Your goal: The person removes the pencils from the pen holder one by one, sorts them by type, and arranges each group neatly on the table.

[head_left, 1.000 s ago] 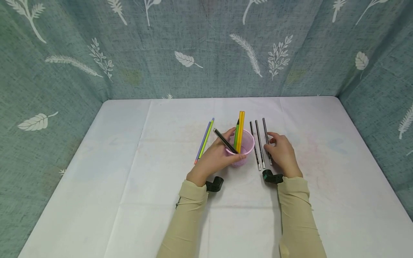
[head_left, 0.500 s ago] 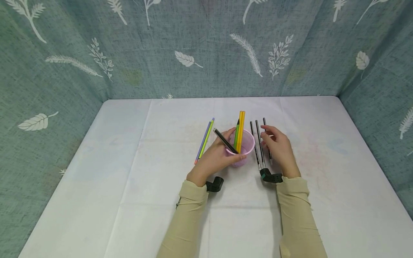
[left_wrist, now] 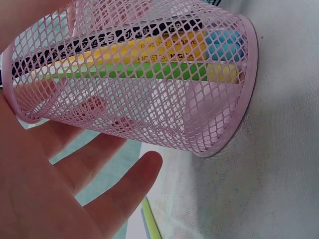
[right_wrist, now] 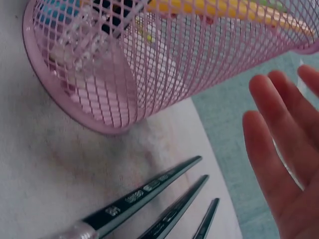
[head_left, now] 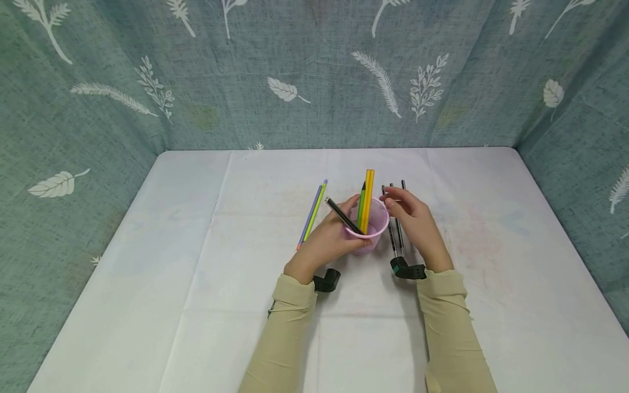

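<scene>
My left hand (head_left: 321, 245) grips a pink mesh pen cup (head_left: 378, 224), thumb at the front and fingers round the far side. Two yellow pencils (head_left: 367, 202) and a green pencil (head_left: 361, 207) stand in the cup. Over its left rim leans a black pencil (head_left: 341, 214). My right hand (head_left: 416, 221) is beside the cup's right rim, fingers loosely bent with nothing between them. Three dark pencils (right_wrist: 149, 191) lie side by side on the table just right of the cup, partly hidden by this hand in the head view.
Left of the cup, a purple pencil (head_left: 308, 217) and a lime-green pencil (head_left: 314, 212) lie together on the white tablecloth (head_left: 236, 262). A leaf-patterned curtain (head_left: 314, 76) borders the table at the back and sides. Each wrist carries a black camera (head_left: 408, 270).
My right hand has moved left, from the rightmost dark pencil across to the cup's rim. The dark pencils stay on the table, and the left hand keeps its grip on the cup.
</scene>
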`<state>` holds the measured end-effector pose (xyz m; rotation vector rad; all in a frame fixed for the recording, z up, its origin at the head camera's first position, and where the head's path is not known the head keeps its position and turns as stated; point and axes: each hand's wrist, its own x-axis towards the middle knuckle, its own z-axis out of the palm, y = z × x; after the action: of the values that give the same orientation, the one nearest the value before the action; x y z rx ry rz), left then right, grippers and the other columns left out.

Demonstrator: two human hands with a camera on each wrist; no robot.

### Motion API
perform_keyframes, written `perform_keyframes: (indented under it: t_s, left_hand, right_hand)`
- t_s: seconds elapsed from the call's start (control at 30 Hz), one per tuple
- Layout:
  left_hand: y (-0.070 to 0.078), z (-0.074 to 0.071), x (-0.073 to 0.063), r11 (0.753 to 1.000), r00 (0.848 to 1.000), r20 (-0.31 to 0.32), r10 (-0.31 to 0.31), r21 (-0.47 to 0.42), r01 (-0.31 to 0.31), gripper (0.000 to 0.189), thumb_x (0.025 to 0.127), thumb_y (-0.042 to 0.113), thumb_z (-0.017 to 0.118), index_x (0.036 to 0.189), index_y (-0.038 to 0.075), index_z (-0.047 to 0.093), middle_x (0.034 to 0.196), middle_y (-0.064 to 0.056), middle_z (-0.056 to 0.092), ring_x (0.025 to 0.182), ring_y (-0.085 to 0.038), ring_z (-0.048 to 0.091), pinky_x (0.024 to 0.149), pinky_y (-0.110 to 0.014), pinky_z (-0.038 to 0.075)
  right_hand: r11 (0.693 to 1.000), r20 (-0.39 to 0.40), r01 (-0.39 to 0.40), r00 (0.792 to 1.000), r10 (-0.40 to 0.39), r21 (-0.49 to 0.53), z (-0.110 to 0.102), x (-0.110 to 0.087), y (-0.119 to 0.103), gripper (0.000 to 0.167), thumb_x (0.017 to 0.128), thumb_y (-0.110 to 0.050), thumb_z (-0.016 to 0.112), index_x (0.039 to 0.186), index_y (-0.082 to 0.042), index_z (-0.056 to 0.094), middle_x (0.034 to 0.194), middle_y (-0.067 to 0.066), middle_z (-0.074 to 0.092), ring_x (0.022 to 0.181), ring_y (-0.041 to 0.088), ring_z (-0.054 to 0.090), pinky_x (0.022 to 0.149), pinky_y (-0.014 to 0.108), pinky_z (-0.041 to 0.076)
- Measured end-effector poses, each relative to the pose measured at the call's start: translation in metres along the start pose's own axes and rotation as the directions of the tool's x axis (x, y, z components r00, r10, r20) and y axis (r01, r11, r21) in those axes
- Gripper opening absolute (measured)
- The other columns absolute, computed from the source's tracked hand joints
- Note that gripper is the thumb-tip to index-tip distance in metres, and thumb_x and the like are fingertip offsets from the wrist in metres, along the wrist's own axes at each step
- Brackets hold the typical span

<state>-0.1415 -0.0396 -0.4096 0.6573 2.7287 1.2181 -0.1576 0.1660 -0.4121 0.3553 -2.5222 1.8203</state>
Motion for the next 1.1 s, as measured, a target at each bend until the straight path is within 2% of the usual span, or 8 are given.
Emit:
perform_keyframes:
  t_s: [0.17, 0.4, 0.5, 0.67, 0.8, 0.9, 1.0, 1.1]
  left_hand:
    - [-0.002, -0.001, 0.0, 0.999, 1.0, 0.016, 0.009, -0.033, -0.008, 0.089, 0.07, 0.042, 0.072, 0.14, 0.037, 0.016, 0.136, 0.005, 0.035, 0.12, -0.016, 0.039, 0.096, -0.034, 0.034]
    - [-0.003, -0.002, 0.0, 0.998, 0.999, 0.021, 0.05, -0.045, -0.049, 0.088, 0.073, 0.041, 0.07, 0.141, 0.032, 0.016, 0.136, 0.005, 0.035, 0.119, -0.017, 0.04, 0.096, -0.033, 0.034]
    - [-0.002, -0.003, -0.001, 0.998, 0.998, 0.037, 0.05, -0.051, -0.048, 0.088, 0.074, 0.039, 0.069, 0.142, 0.029, 0.014, 0.137, 0.006, 0.034, 0.122, -0.017, 0.038, 0.098, -0.032, 0.033]
    - [-0.001, -0.008, -0.004, 0.998, 0.993, 0.118, 0.006, -0.058, 0.001, 0.089, 0.077, 0.028, 0.064, 0.144, 0.027, 0.005, 0.143, 0.002, 0.026, 0.121, -0.015, 0.038, 0.095, -0.032, 0.035]
    - [-0.005, -0.016, -0.008, 0.999, 0.989, 0.147, -0.02, -0.044, 0.027, 0.079, 0.078, 0.018, 0.055, 0.142, 0.036, 0.012, 0.137, -0.001, 0.038, 0.096, -0.016, 0.052, 0.077, -0.032, 0.044]
    - [-0.008, -0.02, -0.011, 0.999, 0.995, 0.096, -0.033, -0.028, 0.036, 0.063, 0.082, 0.016, 0.048, 0.135, 0.044, 0.03, 0.127, 0.003, 0.049, 0.077, -0.012, 0.05, 0.064, -0.029, 0.042]
    - [-0.01, -0.021, -0.011, 1.0, 1.0, -0.013, -0.025, 0.001, 0.025, 0.047, 0.087, 0.015, 0.045, 0.125, 0.041, 0.048, 0.115, 0.006, 0.057, 0.066, -0.012, 0.044, 0.06, -0.027, 0.037]
    - [-0.01, -0.02, -0.01, 0.999, 0.991, -0.127, -0.041, 0.006, 0.043, 0.04, 0.09, 0.014, 0.046, 0.12, 0.038, 0.055, 0.087, -0.001, 0.063, 0.06, -0.013, 0.041, 0.057, -0.027, 0.036]
  right_hand:
    - [0.999, 0.167, -0.048, 0.985, 0.05, -0.02, 0.004, -0.009, -0.04, 0.048, 0.092, -0.027, 0.048, 0.136, -0.01, 0.037, 0.134, 0.013, 0.04, 0.12, 0.029, 0.039, 0.093, 0.048, 0.035]
    - [0.996, 0.361, -0.085, 0.93, 0.073, 0.018, 0.011, -0.004, -0.029, 0.075, 0.085, -0.024, 0.059, 0.144, -0.018, 0.013, 0.142, 0.01, 0.027, 0.128, 0.027, 0.025, 0.1, 0.052, 0.022]
    - [0.996, 0.385, -0.088, 0.92, 0.073, 0.023, 0.013, -0.001, -0.017, 0.085, 0.08, -0.024, 0.065, 0.144, -0.024, 0.008, 0.142, 0.006, 0.025, 0.128, 0.024, 0.025, 0.101, 0.053, 0.02]
    - [0.996, 0.373, -0.092, 0.924, 0.083, 0.005, 0.013, -0.001, -0.009, 0.092, 0.075, -0.028, 0.07, 0.143, -0.027, 0.009, 0.144, 0.004, 0.021, 0.128, 0.023, 0.024, 0.1, 0.051, 0.022]
    - [0.996, 0.363, -0.085, 0.928, 0.079, 0.0, 0.012, -0.001, -0.009, 0.09, 0.074, -0.028, 0.071, 0.142, -0.029, 0.012, 0.144, 0.004, 0.021, 0.128, 0.024, 0.025, 0.099, 0.051, 0.024]
    - [0.996, 0.357, -0.093, 0.93, 0.092, -0.015, 0.012, -0.001, -0.009, 0.089, 0.073, -0.031, 0.072, 0.141, -0.033, 0.014, 0.144, 0.003, 0.02, 0.127, 0.025, 0.025, 0.098, 0.052, 0.026]
    - [0.995, 0.362, -0.101, 0.927, 0.096, -0.005, 0.013, -0.001, -0.009, 0.087, 0.073, -0.03, 0.072, 0.14, -0.034, 0.016, 0.144, 0.003, 0.021, 0.128, 0.025, 0.025, 0.097, 0.052, 0.028]
    - [0.995, 0.367, -0.101, 0.925, 0.096, -0.006, 0.013, -0.001, -0.008, 0.088, 0.074, -0.029, 0.072, 0.141, -0.033, 0.016, 0.144, 0.004, 0.02, 0.128, 0.025, 0.025, 0.096, 0.052, 0.028]
